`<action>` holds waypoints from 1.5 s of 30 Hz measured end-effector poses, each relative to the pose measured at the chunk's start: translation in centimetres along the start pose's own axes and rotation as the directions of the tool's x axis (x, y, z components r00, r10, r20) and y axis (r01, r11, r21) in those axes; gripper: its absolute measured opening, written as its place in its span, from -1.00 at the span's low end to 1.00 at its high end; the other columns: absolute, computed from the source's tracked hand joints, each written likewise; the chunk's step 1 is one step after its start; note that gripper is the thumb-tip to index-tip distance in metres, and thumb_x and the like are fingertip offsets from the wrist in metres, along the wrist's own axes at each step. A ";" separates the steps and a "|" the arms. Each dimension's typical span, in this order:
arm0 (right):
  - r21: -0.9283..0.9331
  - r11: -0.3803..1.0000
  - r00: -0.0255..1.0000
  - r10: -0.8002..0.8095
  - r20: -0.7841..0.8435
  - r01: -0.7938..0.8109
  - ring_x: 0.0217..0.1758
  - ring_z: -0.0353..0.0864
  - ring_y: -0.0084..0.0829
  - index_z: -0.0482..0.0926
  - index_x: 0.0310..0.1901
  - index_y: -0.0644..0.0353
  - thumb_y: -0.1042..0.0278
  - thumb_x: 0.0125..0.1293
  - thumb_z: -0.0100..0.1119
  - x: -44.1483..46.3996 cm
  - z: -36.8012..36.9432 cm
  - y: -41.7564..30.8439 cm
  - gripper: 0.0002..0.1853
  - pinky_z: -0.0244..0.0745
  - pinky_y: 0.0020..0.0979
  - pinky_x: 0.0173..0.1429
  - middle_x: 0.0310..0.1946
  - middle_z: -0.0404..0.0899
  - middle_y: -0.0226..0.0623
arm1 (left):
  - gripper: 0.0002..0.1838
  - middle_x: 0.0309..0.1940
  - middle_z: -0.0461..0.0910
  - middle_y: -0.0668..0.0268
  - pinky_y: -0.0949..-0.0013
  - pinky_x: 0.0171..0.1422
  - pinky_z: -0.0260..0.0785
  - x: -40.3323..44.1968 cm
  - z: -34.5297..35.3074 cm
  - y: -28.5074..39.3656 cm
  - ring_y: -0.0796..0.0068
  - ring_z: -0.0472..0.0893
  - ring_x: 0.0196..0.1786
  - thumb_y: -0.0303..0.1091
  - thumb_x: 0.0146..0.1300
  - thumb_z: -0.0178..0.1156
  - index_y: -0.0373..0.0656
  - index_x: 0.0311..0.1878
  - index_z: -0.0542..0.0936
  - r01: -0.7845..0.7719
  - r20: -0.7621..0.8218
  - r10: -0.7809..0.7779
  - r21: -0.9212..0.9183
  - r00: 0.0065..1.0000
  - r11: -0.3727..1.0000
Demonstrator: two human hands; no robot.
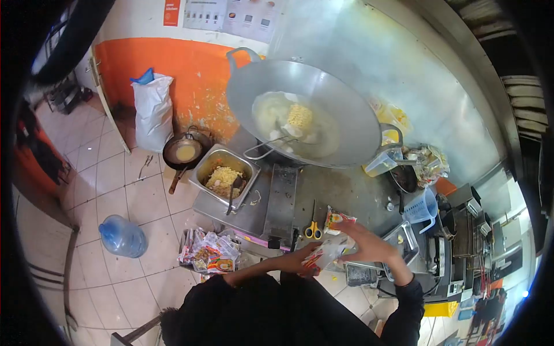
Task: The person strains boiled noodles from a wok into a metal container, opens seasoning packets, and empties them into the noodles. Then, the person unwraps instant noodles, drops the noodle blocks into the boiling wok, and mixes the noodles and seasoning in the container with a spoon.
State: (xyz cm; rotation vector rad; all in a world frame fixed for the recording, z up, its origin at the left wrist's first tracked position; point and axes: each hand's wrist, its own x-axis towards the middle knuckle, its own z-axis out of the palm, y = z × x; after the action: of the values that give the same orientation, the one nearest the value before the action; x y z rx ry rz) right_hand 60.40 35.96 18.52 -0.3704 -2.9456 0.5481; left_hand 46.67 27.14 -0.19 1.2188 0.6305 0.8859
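And here are the hands, low in the middle of the view: the left hand (298, 261) is closed around the near-left side of a red-and-clear packet (324, 255), gripping it just in front of the dark-clothed body. Over on the other side comes the right hand (372, 245), thumb and fingers parted in a wide curve right at the packet; whether those fingertips touch the wrapper or pinch it, one cannot tell. So the packet sits between the two hands, above the near edge of the counter (306, 190). Just beyond it, a second packet (334, 218) lies on the counter, with yellow-handled scissors (313, 228) just beside it, blades pointing away. Up ahead, the big wok (231, 95) holds cloudy liquid, a pale block of noodles (299, 116) in it, and a wire-handled tool (262, 148) leans over the rim. To the left, a steel pan (251, 190) carries loose noodles and a dark spoon (235, 190), and nearer the body there's a heap of wrapped packets (212, 252), packed in together.
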 end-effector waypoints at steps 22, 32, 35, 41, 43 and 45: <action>0.042 0.583 0.531 0.765 -0.366 -0.811 -0.51 0.46 -0.19 0.41 -0.25 0.15 0.28 -0.08 0.10 -12.0 15.0 21.7 -0.70 0.37 -0.27 -0.35 -0.48 0.48 -0.13 | 0.19 0.02 0.06 -0.07 -0.04 0.17 -0.15 16.1 -3.7 -5.4 0.00 0.07 0.11 0.11 -0.64 0.35 -0.27 0.13 0.00 0.159 -0.160 0.215 0.987 0.963 0.023; 0.937 0.003 0.325 0.938 0.119 -0.351 -0.51 0.44 -0.56 0.36 -0.27 0.20 0.28 0.03 0.08 -9.9 17.1 19.1 -0.75 0.29 -0.60 -0.48 -0.46 0.48 -0.36 | -0.11 -0.08 0.15 0.05 0.15 0.05 0.04 18.4 -5.5 -7.2 0.08 0.16 -0.02 0.02 -0.46 0.33 -0.21 0.02 0.25 0.102 -0.231 0.330 0.925 0.915 0.366; 0.960 -0.073 0.299 0.941 0.155 -0.269 -0.46 0.45 -0.54 0.31 -0.22 0.21 0.33 0.05 0.06 -9.2 16.0 17.8 -0.73 0.30 -0.61 -0.44 -0.36 0.46 -0.34 | -0.29 -0.24 0.34 0.00 0.27 -0.06 0.22 19.5 -5.7 -8.4 0.15 0.33 -0.12 -0.07 -0.31 0.27 -0.29 -0.07 0.31 0.344 -0.725 0.351 0.622 0.593 0.703; 0.988 -0.155 0.544 0.829 0.132 -0.003 -0.25 0.49 -0.48 0.28 -0.14 0.29 0.45 0.10 -0.04 -10.1 13.5 15.6 -0.73 0.41 -0.55 -0.21 -0.28 0.45 -0.27 | -0.56 -0.31 0.46 0.23 0.52 -0.26 0.27 16.4 -6.9 -4.6 0.53 0.45 -0.31 -0.22 -0.12 0.19 -0.31 -0.20 0.41 0.128 -0.716 -0.110 -0.029 0.690 0.991; 0.987 -0.114 0.559 0.829 0.031 0.114 -0.25 0.48 -0.51 0.26 -0.12 0.29 0.44 0.11 -0.04 -10.1 12.7 14.7 -0.71 0.38 -0.55 -0.16 -0.29 0.45 -0.28 | -0.74 -0.44 0.49 0.36 0.56 -0.28 0.24 15.3 -5.8 -2.8 0.63 0.44 -0.39 -0.30 -0.03 0.12 -0.31 -0.31 0.49 0.036 -0.586 -0.008 0.037 0.810 0.999; 0.968 -0.142 0.542 0.841 0.007 0.208 -0.28 0.48 -0.55 0.29 -0.15 0.29 0.44 0.11 -0.03 -10.1 11.8 13.2 -0.74 0.37 -0.57 -0.18 -0.31 0.46 -0.30 | -0.75 -0.44 0.48 0.37 0.57 -0.29 0.24 15.1 -5.0 -2.0 0.63 0.44 -0.39 -0.31 -0.02 0.12 -0.30 -0.32 0.48 -0.038 -0.590 -0.028 -0.099 0.807 0.994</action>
State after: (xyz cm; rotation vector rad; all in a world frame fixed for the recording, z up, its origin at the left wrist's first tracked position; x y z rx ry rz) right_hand 71.03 41.32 1.96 -0.9444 -0.8383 1.8613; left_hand 51.06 42.35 -2.71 0.8325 1.0642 1.3058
